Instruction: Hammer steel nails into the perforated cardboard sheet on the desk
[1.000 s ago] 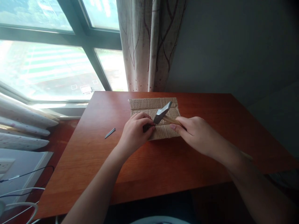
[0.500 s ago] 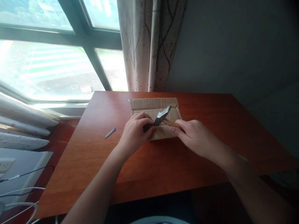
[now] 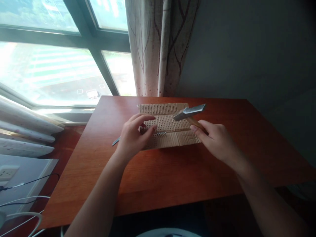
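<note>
My right hand (image 3: 213,136) is wrapped round the wooden handle of a hammer (image 3: 189,112), its metal head raised over the right part of a cardboard sheet (image 3: 168,121). Rows of small holes cover much of the cardboard, and a short row of shiny nail heads (image 3: 161,133) shows near its front strip. Over the cardboard's left side, my left hand (image 3: 135,133) is open, thumb and fingers apart with nothing visible between them. Several loose nails (image 3: 116,141) lie on the table, partly hidden behind my left hand.
The cardboard lies on a reddish-brown wooden table (image 3: 158,177). Behind it hang a patterned curtain (image 3: 150,49) and a dark wall (image 3: 247,49). A large window (image 3: 61,72) is at the left, with a socket (image 3: 8,172) and cables (image 3: 27,199) below.
My left hand has opened and moved left, off the row of nails. The hammer has lifted up and to the right with my right hand.
</note>
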The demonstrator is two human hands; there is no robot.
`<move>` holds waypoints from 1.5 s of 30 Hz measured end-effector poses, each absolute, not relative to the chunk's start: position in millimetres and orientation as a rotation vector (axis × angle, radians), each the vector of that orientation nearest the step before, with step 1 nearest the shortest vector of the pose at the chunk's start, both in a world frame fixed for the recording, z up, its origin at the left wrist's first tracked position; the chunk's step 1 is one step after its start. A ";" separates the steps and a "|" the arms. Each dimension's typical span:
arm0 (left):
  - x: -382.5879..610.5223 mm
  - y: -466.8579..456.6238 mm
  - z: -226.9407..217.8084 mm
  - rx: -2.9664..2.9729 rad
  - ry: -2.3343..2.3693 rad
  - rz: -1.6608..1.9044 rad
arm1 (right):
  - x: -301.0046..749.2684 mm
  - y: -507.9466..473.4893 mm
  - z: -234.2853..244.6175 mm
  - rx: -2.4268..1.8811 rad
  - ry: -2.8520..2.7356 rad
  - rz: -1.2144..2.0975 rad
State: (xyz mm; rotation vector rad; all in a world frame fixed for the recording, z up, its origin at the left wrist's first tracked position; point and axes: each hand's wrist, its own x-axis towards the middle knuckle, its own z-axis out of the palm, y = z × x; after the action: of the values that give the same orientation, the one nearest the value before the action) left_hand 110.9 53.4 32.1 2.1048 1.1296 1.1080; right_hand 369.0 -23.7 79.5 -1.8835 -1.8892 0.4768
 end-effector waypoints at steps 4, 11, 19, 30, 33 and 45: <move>88.5 69.6 25.8 1.920 1.558 1.170 | 387.7 -14.3 65.0 -1.976 -1.709 0.280; 81.0 79.6 9.5 1.585 1.432 0.957 | 403.7 -1.4 33.8 -2.050 -1.546 0.360; 91.0 73.8 15.1 1.512 1.324 0.984 | 402.3 0.1 28.9 -1.988 -1.544 0.453; 88.4 69.7 17.7 1.627 1.334 0.940 | 402.6 -4.4 30.0 -1.985 -1.547 0.477; 87.2 69.6 16.6 1.671 1.358 0.913 | 404.8 -5.4 27.5 -1.983 -1.563 0.478; 86.4 70.2 14.8 1.727 1.446 0.918 | 406.7 -6.8 31.9 -1.984 -1.562 0.424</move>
State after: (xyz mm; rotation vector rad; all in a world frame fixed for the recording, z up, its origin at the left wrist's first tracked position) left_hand 86.4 70.2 14.8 1.7271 1.4460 0.9184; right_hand 406.7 -6.8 31.9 -1.9840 -1.5617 0.4241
